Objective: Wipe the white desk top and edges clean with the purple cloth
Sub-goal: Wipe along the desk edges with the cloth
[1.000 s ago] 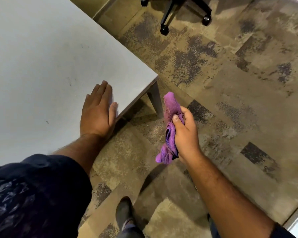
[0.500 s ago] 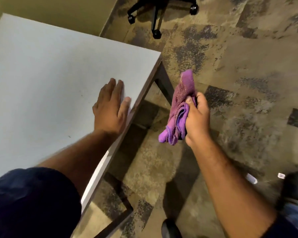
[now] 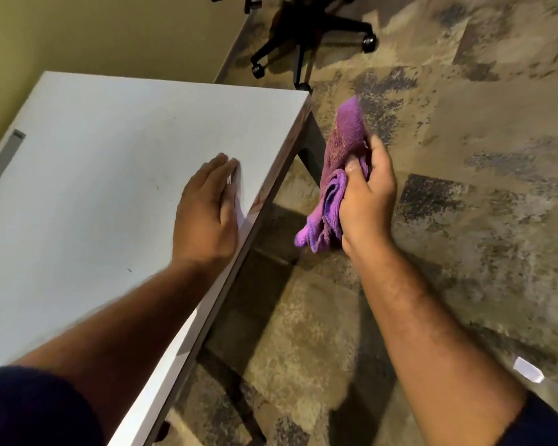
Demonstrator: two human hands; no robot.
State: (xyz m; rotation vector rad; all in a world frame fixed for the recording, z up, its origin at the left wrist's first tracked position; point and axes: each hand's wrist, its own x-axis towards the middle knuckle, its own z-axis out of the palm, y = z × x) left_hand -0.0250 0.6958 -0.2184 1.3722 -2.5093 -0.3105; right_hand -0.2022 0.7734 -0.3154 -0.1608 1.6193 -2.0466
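Observation:
The white desk [image 3: 103, 162] fills the left half of the head view, its right edge running diagonally from the far corner down to the bottom. My left hand [image 3: 205, 214] lies flat on the top, palm down, close to that right edge. My right hand [image 3: 366, 201] is off the desk, out over the carpet, and grips the bunched purple cloth [image 3: 337, 175]. The cloth sticks up above my fist and hangs below it, beside the desk's dark far leg [image 3: 310, 146] and apart from the desk edge.
A black office chair base [image 3: 303, 37] with castors stands on the patterned carpet beyond the desk's far corner. A yellow-green wall [image 3: 94, 37] runs behind the desk. A grey slot [image 3: 4, 159] sits at the desk's left. A small white scrap [image 3: 528, 374] lies on the floor.
The view has swung up and left, showing more of the desk, the wall and the chair. My right hand has risen with the cloth and come nearer the desk corner. The left hand stays flat.

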